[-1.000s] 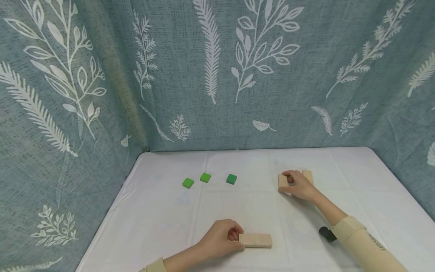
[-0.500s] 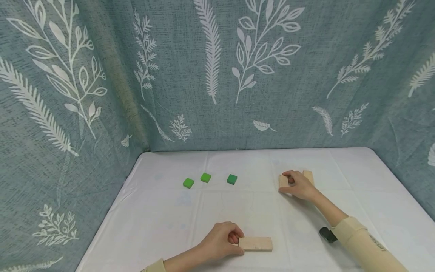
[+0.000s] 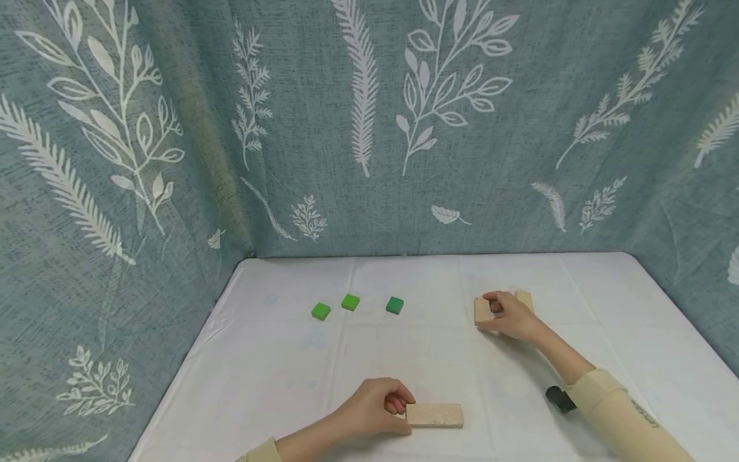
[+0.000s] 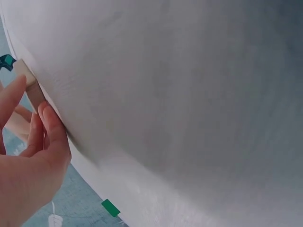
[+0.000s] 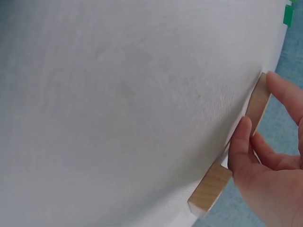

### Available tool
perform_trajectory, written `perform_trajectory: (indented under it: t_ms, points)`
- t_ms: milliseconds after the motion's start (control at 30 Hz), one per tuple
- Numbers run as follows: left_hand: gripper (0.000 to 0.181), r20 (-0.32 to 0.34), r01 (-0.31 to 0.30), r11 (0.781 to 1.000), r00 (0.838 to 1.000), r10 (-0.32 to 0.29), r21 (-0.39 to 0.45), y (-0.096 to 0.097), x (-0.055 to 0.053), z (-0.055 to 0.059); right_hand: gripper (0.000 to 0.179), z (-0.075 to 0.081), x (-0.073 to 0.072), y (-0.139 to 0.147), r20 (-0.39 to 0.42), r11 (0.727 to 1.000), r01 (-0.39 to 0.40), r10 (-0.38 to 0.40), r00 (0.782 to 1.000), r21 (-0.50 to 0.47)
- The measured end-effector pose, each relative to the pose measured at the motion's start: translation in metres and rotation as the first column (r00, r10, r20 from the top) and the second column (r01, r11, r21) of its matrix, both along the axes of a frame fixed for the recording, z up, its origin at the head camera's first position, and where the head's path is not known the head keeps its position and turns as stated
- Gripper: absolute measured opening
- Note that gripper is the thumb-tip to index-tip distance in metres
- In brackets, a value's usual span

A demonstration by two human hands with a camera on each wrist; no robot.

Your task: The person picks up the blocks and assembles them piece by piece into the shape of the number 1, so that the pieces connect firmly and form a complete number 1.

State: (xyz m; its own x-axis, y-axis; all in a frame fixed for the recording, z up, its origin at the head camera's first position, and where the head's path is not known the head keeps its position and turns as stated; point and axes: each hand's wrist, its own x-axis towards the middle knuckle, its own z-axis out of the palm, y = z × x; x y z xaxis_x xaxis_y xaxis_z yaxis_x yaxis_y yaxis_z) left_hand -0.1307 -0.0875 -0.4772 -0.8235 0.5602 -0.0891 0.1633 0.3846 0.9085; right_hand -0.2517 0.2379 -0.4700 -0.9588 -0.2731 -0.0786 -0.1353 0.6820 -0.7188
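Note:
Near the front of the table, my left hand point(image 3: 375, 407) pinches the left end of a flat, oblong wooden block point(image 3: 435, 416) lying lengthwise from left to right. The left wrist view shows thumb and fingers on opposite sides of that wooden block point(image 4: 34, 90). Farther back on the right, my right hand point(image 3: 510, 316) holds a second wooden block point(image 3: 482, 310) between thumb and fingers, its long side pointing away from me. A third wooden block point(image 3: 524, 299) lies just beyond the right hand, partly hidden by it; the right wrist view shows this block point(image 5: 209, 189) apart from the fingers.
Two light green square tiles point(image 3: 321, 311) and one darker green tile point(image 3: 395, 305) lie toward the back of the white-covered table point(image 3: 260, 359). A small black object point(image 3: 560, 399), kind unclear, sits beside the right sleeve. A patterned blue-grey curtain point(image 3: 392, 212) stands behind the table.
My left hand and its wooden block have shifted slightly toward the front of the table. The right hand stays at its block, and the green tiles lie as before.

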Motion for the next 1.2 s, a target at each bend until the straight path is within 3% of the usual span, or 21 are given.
perform_trajectory:
  t_ms: [133, 267, 1200]
  points:
    - [0.031, 0.082, -0.015, 1.0, 0.997, 0.015, 0.005, -0.0015, -0.0018, 0.001, 0.069, 0.0009, 0.0006, 0.0032, 0.03, 0.999, -0.001, 0.002, 1.0, -0.035]
    - [0.031, 0.113, -0.024, 1.0, 0.993, 0.022, 0.019, -0.0021, -0.0033, 0.0006, 0.067, -0.0004, -0.0001, 0.0056, 0.038, 0.998, -0.001, 0.004, 0.999, -0.059]
    - [0.031, 0.142, -0.052, 0.998, 0.989, 0.048, 0.022, -0.0005, -0.0028, 0.0019, 0.063, -0.0035, 0.0007, 0.0039, -0.04, 0.999, 0.001, -0.003, 0.999, -0.037]
